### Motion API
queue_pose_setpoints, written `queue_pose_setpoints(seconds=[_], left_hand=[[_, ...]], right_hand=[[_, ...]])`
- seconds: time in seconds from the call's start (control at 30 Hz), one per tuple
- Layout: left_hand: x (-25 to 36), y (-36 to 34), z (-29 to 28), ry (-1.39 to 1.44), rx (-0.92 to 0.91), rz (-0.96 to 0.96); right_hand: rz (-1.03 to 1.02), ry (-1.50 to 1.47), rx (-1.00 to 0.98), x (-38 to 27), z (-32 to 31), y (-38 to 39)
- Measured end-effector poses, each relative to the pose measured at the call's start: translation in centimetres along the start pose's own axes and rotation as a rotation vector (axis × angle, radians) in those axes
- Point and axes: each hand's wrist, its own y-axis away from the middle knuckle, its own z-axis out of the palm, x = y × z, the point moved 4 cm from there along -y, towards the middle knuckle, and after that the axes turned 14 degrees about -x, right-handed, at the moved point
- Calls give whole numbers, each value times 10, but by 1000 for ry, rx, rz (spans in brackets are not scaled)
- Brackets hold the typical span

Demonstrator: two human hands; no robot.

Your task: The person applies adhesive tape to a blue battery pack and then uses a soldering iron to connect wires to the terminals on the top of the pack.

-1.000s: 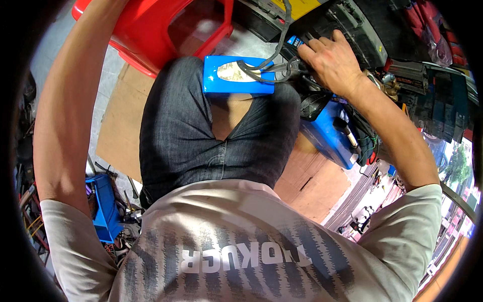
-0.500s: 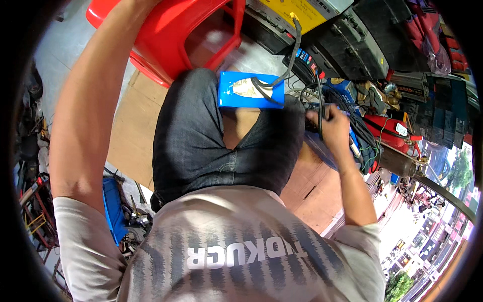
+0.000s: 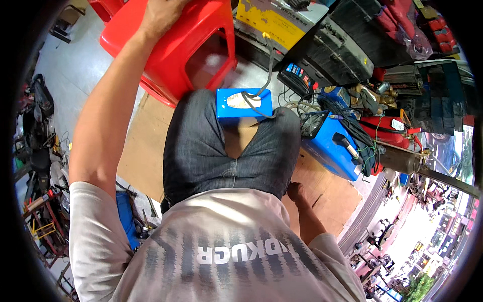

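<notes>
My left hand (image 3: 163, 16) reaches far forward onto the seat of a red plastic stool (image 3: 188, 30); its fingers run past the picture's upper edge. Beside my right hip, in shadow, is my right hand (image 3: 297, 191), low over the cardboard. Its fingers look curled, and whatever they might hold is hidden. A blue box-shaped device (image 3: 243, 111) with a worn pale label stands between my knees, a grey cable (image 3: 270, 63) lying over it. To the right of my right knee is a larger blue machine (image 3: 329, 146) with a fan grille and a black handle.
Cardboard (image 3: 143, 151) covers the floor under me. Black cables (image 3: 347, 118) are heaped behind the larger machine, near a red fire extinguisher (image 3: 385, 130). A yellow-and-white carton (image 3: 276, 22) and black cases (image 3: 329, 48) stand at the back. Cluttered tools (image 3: 43, 211) lie far left.
My right hand has let go of the black cable by the larger machine and drawn back to my hip. My left arm still reaches to the stool. The whole view has shifted slightly.
</notes>
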Motion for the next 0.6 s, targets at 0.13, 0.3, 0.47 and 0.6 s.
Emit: queue_pose_setpoints(seconds=[0.13,0.3,0.47,0.6], left_hand=[[-10,16,-22,-221,21,-5],[100,78,86,130,-121,-6],[130,137,153,115,-276,73],[137,158,170,69,-284,141]], right_hand=[[11,-492,221,-39,-61,38],[-413,-968,555,-108,-210,113],[-943,-1180,663,-227,-308,219],[-1138,-753,769,-278,-337,273]])
